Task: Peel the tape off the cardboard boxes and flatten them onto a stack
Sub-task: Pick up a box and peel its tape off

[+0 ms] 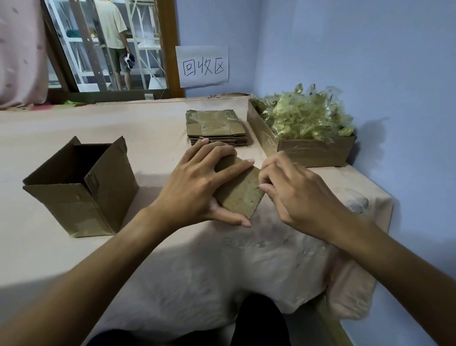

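Currently left hand (195,187) clamps the small box (240,197), fingers over its top, thumb under the near corner, just in front of the stack (216,125) of flattened boxes. Right hand (296,194) pinches at its right edge, tape end too small to see. Risk: a hasty pull may snap the tape short or tear the cardboard face.

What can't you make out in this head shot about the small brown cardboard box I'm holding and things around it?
Head view throughout.
Tape on the small brown cardboard box: the right hand covers the edge it works at, so any pinched tape is hidden.
That box's far half: under the left hand.
Bottom of the open brown cardboard box: dark, behind its walls.
Sheet count in the flattened brown cardboard stack: too small.
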